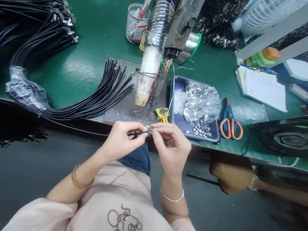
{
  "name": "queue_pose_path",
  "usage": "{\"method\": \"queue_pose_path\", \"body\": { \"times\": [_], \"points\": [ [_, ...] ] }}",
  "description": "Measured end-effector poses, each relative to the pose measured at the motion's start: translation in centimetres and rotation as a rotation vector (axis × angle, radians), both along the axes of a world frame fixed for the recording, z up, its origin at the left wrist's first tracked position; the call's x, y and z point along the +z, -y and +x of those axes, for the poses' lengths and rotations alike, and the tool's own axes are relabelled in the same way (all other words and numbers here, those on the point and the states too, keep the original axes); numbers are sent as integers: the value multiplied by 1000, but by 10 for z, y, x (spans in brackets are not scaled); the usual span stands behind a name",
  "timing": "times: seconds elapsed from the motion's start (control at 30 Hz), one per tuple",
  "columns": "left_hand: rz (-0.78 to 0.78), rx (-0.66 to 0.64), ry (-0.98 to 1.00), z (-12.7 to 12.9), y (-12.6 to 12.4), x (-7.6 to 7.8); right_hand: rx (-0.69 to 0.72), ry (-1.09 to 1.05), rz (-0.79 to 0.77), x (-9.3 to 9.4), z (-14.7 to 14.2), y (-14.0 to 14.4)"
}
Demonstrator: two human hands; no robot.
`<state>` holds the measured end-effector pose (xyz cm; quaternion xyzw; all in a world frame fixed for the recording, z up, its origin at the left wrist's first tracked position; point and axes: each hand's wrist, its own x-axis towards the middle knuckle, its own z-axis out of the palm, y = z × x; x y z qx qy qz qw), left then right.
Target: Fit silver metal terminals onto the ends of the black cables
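Observation:
My left hand (120,139) pinches the end of a thin black cable (138,133) just off the front edge of the green table. My right hand (170,143) meets it from the right and holds a small metal clip (150,129) at the cable's tip between thumb and forefinger. Right behind my hands lie a grey work plate (123,111) and a fan of black cables (97,95) with metal ends. A blue tray (179,124) with a bag of small metal clips (200,103) sits just right of my hands.
A foil-wrapped fume hose (158,24) and a soldering stand hang over the plate. Orange-handled scissors (229,124) lie right of the tray. Big black cable bundles (26,29) fill the left. A clear cup (135,23), papers (262,87), a white basket (276,2) and a dark fan (294,136) stand around.

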<state>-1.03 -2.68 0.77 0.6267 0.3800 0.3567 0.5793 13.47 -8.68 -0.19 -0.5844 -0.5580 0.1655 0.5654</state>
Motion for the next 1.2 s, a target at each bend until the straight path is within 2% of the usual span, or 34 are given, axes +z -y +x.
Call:
{"method": "queue_pose_path", "body": {
  "times": [0.17, 0.3, 0.5, 0.57, 0.7, 0.9, 1.2],
  "points": [
    [-70, 13, 45, -2, -2, 5, -56, -75, -43, 1, 2, -2],
    [-59, -77, 31, -6, -5, 10, 89, -148, -146, 1, 2, -5],
    [-107, -185, 43, -10, -7, 10, 200, -425, -162, -3, 3, -9],
    [-117, -174, 36, -10, -6, 8, 151, -461, -143, -3, 3, -10],
    [-90, -62, 64, -8, -5, 4, 1, -362, -119, -3, 1, -10],
    [116, 90, 30, -6, -2, -2, 45, -269, -144, -3, -6, -8],
    [519, 95, -111, -8, 1, -6, 35, -127, -139, -3, -2, -4]
  ]
}}
